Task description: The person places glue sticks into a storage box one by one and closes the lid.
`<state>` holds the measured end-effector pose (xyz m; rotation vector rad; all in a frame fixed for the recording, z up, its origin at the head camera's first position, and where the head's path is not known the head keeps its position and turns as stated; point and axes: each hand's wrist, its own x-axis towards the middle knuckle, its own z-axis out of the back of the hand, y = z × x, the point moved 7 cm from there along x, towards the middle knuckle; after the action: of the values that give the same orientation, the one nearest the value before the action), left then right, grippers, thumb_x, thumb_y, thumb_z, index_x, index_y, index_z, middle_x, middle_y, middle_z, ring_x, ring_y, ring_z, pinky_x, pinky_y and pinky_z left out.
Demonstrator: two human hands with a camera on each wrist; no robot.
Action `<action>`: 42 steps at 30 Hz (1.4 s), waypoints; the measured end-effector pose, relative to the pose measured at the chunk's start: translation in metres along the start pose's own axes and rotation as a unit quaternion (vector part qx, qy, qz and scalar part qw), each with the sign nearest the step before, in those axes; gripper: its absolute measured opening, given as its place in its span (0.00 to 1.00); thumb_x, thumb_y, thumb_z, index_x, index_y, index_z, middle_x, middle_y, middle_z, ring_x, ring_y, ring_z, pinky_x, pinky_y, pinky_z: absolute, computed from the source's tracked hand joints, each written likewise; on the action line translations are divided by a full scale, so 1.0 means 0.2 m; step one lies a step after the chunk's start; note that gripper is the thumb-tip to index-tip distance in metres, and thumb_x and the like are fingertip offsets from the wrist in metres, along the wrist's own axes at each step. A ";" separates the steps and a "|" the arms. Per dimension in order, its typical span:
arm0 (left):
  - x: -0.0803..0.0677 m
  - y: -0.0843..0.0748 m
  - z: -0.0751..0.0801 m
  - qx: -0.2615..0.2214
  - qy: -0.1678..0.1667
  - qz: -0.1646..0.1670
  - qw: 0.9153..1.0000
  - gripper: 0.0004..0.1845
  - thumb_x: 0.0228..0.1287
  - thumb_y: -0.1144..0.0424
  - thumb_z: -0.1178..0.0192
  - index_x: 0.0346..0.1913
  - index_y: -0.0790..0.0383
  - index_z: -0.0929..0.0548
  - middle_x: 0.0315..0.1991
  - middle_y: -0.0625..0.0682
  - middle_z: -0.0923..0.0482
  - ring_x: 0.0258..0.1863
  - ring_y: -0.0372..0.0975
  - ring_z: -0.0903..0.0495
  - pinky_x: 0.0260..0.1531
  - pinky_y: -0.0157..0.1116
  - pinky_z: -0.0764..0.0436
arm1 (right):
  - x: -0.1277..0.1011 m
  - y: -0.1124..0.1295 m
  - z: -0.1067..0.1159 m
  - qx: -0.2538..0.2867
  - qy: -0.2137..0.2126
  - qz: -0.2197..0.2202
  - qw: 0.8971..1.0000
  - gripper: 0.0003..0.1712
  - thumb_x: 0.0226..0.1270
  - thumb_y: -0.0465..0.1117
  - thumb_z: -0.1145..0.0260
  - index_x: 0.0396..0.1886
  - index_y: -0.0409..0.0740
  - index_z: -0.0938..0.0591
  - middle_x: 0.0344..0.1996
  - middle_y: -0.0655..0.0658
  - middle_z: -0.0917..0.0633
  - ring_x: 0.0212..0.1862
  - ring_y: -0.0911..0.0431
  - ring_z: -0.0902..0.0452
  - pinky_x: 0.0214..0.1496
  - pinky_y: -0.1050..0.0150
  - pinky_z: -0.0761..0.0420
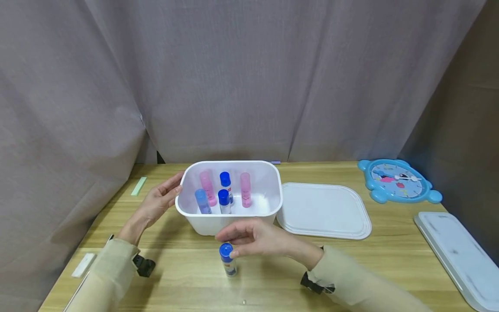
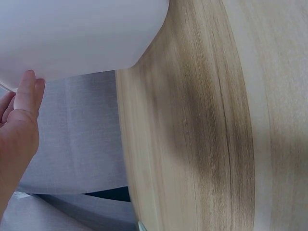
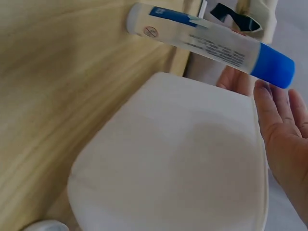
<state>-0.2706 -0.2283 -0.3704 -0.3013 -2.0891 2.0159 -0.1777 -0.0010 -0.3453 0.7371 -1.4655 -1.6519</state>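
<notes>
My left hand (image 1: 157, 203) rests straight-fingered against the outer wall of the white tub (image 1: 269, 207), holding nothing. My right hand (image 1: 257, 238), just in front of the tub, touches the blue cap of an upright glue stick (image 1: 227, 259) with loosely bent fingers; I cannot tell whether they pinch it. Between my hands, the tub holds five upright sticks: two blue-capped (image 1: 225, 190), two pink (image 1: 245, 189), one pale blue (image 1: 202, 201). Its lid (image 1: 325, 211) lies beyond my right hand.

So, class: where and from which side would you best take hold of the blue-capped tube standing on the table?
Probably the blue cap of the tube, from above: it stands upright and alone before the white tub, cap topmost, right hand already touching it.
</notes>
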 end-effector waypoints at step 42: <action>0.00 0.00 0.00 -0.002 0.002 -0.002 1.000 0.33 0.72 0.63 0.51 0.73 0.69 0.53 0.73 0.65 0.55 0.54 0.22 0.29 0.55 0.25 0.27 | -0.07 0.41 0.54 -0.019 -0.202 0.073 0.976 0.17 0.64 0.35 0.36 0.52 0.33 0.22 0.46 0.46 0.15 0.50 0.53 0.20 0.55 0.61 0.20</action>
<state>-0.2715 -0.2289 -0.3711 -0.3017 -2.0903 2.0061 -0.2462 0.0655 -0.2479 0.2691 -1.7138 -1.7779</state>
